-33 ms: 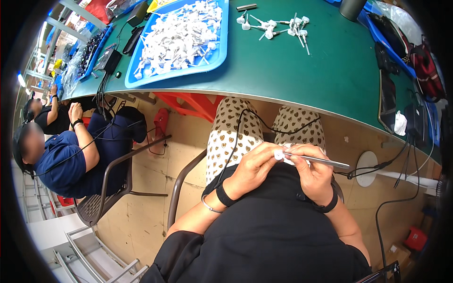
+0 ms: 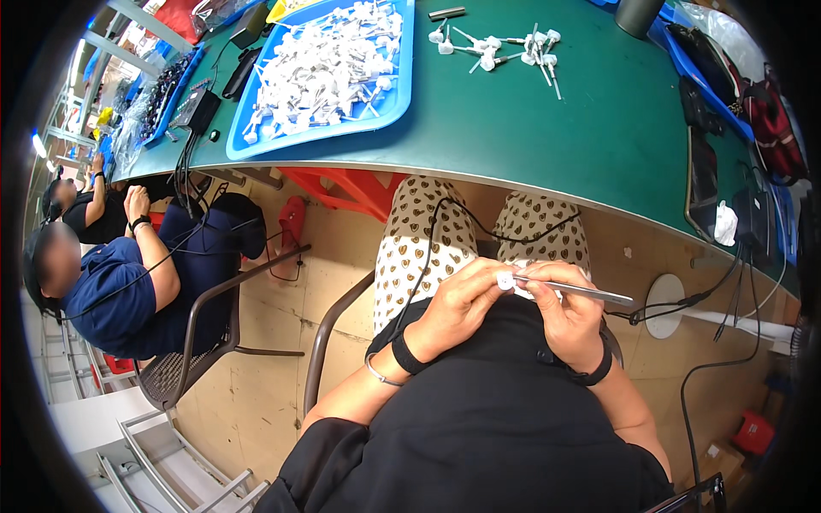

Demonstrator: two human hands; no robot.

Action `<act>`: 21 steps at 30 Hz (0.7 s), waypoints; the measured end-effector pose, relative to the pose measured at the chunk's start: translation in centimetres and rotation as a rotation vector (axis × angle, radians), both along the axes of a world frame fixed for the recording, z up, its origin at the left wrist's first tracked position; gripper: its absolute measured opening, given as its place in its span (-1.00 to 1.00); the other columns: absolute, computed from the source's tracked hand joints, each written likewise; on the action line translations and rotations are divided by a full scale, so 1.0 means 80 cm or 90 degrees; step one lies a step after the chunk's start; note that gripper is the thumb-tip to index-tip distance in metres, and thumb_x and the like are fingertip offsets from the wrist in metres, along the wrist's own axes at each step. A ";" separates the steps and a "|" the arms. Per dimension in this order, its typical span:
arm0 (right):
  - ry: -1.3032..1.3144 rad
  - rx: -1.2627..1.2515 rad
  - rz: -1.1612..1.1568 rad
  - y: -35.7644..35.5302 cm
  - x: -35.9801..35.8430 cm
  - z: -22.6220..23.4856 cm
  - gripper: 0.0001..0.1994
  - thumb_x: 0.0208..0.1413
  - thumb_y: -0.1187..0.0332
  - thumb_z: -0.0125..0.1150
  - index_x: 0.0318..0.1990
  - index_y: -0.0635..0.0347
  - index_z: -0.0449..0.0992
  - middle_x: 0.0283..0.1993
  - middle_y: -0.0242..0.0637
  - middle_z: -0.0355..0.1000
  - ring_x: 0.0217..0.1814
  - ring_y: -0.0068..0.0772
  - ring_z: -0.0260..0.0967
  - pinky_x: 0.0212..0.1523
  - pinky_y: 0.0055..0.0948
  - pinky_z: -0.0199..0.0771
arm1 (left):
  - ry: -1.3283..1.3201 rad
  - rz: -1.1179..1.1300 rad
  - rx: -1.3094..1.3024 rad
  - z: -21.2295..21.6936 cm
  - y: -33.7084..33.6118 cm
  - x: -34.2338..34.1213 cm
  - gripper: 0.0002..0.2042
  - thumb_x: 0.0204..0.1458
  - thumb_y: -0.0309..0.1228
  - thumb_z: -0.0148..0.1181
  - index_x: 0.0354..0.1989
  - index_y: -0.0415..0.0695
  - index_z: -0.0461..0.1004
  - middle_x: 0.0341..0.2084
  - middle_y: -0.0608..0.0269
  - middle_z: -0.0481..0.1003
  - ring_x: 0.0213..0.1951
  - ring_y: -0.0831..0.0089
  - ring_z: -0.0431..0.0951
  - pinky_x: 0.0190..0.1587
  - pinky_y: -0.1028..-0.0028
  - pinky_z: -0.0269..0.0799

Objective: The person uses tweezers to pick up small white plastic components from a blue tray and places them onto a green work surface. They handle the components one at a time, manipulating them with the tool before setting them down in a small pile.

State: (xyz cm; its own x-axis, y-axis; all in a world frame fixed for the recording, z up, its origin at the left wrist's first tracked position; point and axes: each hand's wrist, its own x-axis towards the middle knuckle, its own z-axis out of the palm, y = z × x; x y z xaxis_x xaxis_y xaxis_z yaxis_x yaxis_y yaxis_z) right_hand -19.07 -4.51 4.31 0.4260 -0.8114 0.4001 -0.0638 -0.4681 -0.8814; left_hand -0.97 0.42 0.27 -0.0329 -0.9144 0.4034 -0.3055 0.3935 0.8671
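Note:
Over my lap, my left hand [image 2: 459, 309] pinches a small white plastic piece [image 2: 505, 280] between thumb and fingertips. My right hand [image 2: 571, 323] is closed round a slim, flat silver metal tool [image 2: 605, 296]; whether it is tweezers or a blade handle I cannot make out. The tool's front end meets the white piece or lies right beside it, and its back end sticks out to the right past my fingers. Similar white pieces with thin stems fill a blue tray [image 2: 405, 81] on the table. A loose group of them [image 2: 488, 60] lies to the tray's right.
The green table [image 2: 513, 128] has its near edge beyond my knees. A short metal tube [image 2: 446, 14] lies at the back. Phone [image 2: 701, 184], bag [image 2: 772, 128] and cables are at the right. To my left a person [image 2: 128, 286] sits on a chair. A black cable [image 2: 433, 244] crosses my lap.

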 end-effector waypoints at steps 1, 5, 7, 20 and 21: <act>0.001 0.005 -0.006 0.001 0.000 -0.001 -0.89 0.24 0.54 0.29 -0.12 0.34 0.55 -0.18 -0.15 0.61 -0.22 -0.32 0.61 -0.18 -0.42 0.62 | -0.001 -0.002 0.001 -0.001 0.000 0.000 -0.83 0.23 -0.59 0.20 -0.04 -0.26 0.58 -0.16 0.06 0.59 -0.20 0.26 0.65 -0.19 0.41 0.60; -0.002 0.004 -0.008 0.000 0.002 0.001 -0.90 0.23 0.55 0.29 -0.13 0.33 0.56 -0.20 -0.15 0.61 -0.27 -0.34 0.61 -0.24 -0.42 0.61 | 0.023 -0.008 0.021 -0.002 0.002 -0.002 -0.85 0.22 -0.59 0.21 -0.06 -0.25 0.59 -0.16 0.07 0.60 -0.20 0.25 0.65 -0.19 0.40 0.59; 0.017 0.000 -0.016 0.001 0.003 0.004 -0.91 0.23 0.55 0.29 -0.14 0.32 0.56 -0.21 -0.15 0.61 -0.29 -0.34 0.61 -0.26 -0.42 0.61 | 0.016 -0.003 0.022 0.000 0.001 -0.003 -0.84 0.21 -0.60 0.22 -0.06 -0.25 0.59 -0.17 0.07 0.60 -0.20 0.25 0.65 -0.18 0.40 0.58; 0.110 -0.023 -0.041 0.004 0.003 0.007 -0.92 0.22 0.50 0.31 -0.21 0.30 0.55 -0.30 -0.12 0.59 -0.37 -0.21 0.56 -0.33 -0.34 0.54 | -0.025 0.018 0.015 0.001 0.004 -0.006 -0.74 0.11 -0.68 0.26 -0.03 -0.20 0.58 -0.18 0.08 0.59 -0.19 0.17 0.65 -0.18 0.36 0.60; 0.117 0.002 -0.035 0.004 0.001 0.008 -0.92 0.21 0.50 0.31 -0.21 0.30 0.55 -0.30 -0.12 0.58 -0.37 -0.22 0.56 -0.33 -0.34 0.53 | -0.024 0.016 0.017 0.001 0.005 -0.006 -0.74 0.11 -0.68 0.26 -0.03 -0.20 0.58 -0.18 0.08 0.59 -0.18 0.17 0.65 -0.18 0.36 0.61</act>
